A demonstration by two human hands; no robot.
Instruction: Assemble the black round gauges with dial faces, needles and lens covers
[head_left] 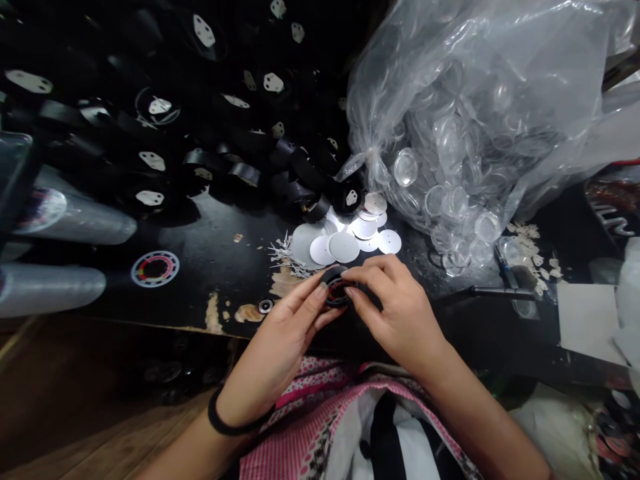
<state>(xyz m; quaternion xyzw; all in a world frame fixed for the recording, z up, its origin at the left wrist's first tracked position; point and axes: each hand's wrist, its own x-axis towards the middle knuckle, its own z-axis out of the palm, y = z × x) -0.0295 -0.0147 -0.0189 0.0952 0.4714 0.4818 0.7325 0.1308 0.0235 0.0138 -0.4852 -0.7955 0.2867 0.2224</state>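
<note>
Between both hands is a small round black gauge case [332,275], with a red-marked dial visible inside it. My left hand [287,320] grips the case from the left, thumb on its near rim. From the right, the thumb and fingertips of my right hand [403,310] pinch its rim; anything small between them is hidden. Just beyond the hands lie several white metal discs [345,247] in a loose pile. Thin white pointers [291,257] are heaped to the left of these discs. A small dark ring with a pale centre [265,306] rests beside my left wrist.
Many black gauge cases [245,175] with white plates crowd the back left. A clear plastic bag [480,87] spills clear round covers [487,227] at right. A printed dial [155,269] lies beside wrapped stacks [75,213] at left. A dark-handled tool [503,293] lies right.
</note>
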